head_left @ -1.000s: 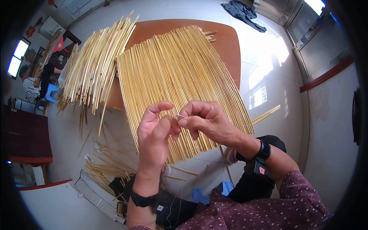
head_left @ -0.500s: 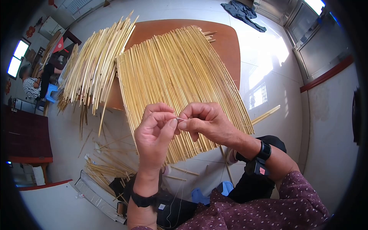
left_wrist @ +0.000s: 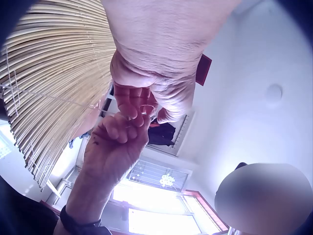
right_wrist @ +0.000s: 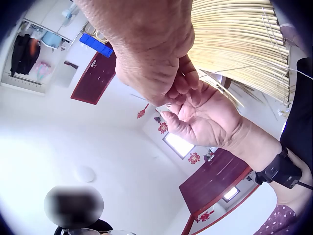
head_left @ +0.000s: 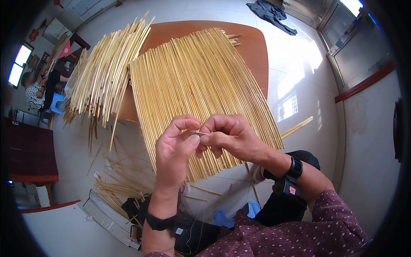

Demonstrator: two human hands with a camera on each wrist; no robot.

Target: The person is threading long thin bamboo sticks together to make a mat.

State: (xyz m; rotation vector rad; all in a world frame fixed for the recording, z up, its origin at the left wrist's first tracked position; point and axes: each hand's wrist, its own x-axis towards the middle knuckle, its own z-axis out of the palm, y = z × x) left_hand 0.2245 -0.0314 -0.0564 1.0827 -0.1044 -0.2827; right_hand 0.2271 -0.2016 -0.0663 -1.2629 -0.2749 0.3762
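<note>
A thin white thread [head_left: 202, 132] runs between the two hands, held up over the near part of a mat of yellow reeds [head_left: 188, 85]. My left hand [head_left: 174, 150] has its fingers curled, thumb and fingertips at the thread. Close against it, my right hand [head_left: 231, 135] pinches the thread between thumb and forefinger. In the left wrist view a small loop of thread [left_wrist: 146, 106] shows at the fingertips, and a length of thread [left_wrist: 54, 98] trails off across the mat. The exact grip of the left fingertips is partly hidden.
The mat lies on a brown table [head_left: 252, 47]. Loose reeds [head_left: 107, 68] are piled at its left, with more reeds [head_left: 115, 188] on the floor. A person [head_left: 35, 94] sits at the far left. Blue slippers [head_left: 224, 218] lie below; dark clothing [head_left: 272, 15] lies on the floor behind.
My left fingers and thumb have closed in from a more spread pose and shifted slightly at the thread. My right hand stays almost where it was.
</note>
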